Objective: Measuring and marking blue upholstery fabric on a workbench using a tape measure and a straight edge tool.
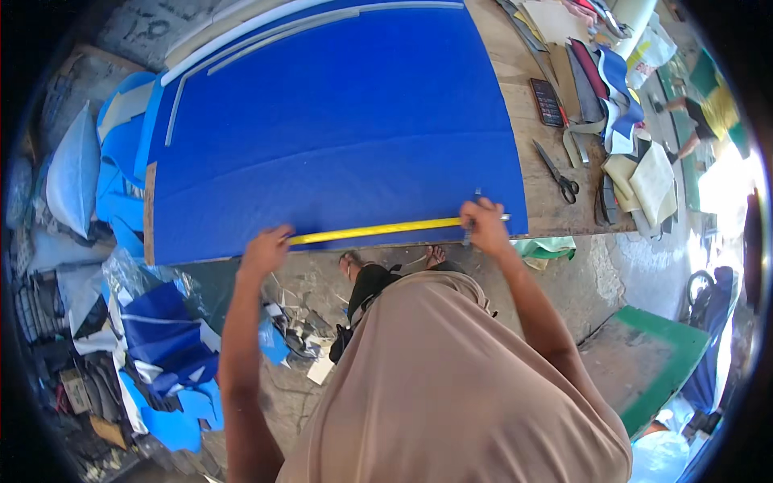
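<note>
A large sheet of blue fabric or vinyl (338, 121) lies spread over a wooden table (519, 36). Along its near edge a yellow measuring tape (374, 230) is stretched almost straight between my two hands. My left hand (266, 250) grips the tape's left part at the sheet's front edge; whatever else is inside that fist is hidden. Near the front right corner, my right hand (487, 226) pinches the tape close to its pale end. A slim dark tool (468, 234), perhaps a pen, also sticks out of the right hand's fingers.
Thin grey strips (272, 43) lie along the sheet's far and left edges. Scissors (558, 175), a phone (546, 102) and fabric offcuts (622, 96) rest on the table's right side. Blue scraps (163, 338) litter the left floor. A green-edged board (646, 356) stands right; a person (703, 118) is beyond.
</note>
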Motion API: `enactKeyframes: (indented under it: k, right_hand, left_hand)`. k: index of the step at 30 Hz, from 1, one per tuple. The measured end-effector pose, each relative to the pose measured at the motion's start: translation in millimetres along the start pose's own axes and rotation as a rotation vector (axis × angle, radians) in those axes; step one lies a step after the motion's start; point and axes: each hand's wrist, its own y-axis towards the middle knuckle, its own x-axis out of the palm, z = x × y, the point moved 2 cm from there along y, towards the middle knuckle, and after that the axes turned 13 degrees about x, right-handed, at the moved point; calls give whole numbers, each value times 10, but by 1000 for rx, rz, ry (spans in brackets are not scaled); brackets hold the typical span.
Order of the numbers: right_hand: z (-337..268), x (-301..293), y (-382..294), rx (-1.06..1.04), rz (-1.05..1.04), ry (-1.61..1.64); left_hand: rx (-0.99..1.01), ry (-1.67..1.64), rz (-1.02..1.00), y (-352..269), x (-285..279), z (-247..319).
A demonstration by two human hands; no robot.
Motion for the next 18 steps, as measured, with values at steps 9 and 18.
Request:
enactKeyframes:
  k: [9,18]
  right_hand:
    - [-178,-96,-191,242,295,-366]
    - [-2109,1979,-73,439,475,-190]
  left_hand:
    - [-51,73,-150,-1053,-722,-2872]
    - [167,63,-5,-741,-344,-3170]
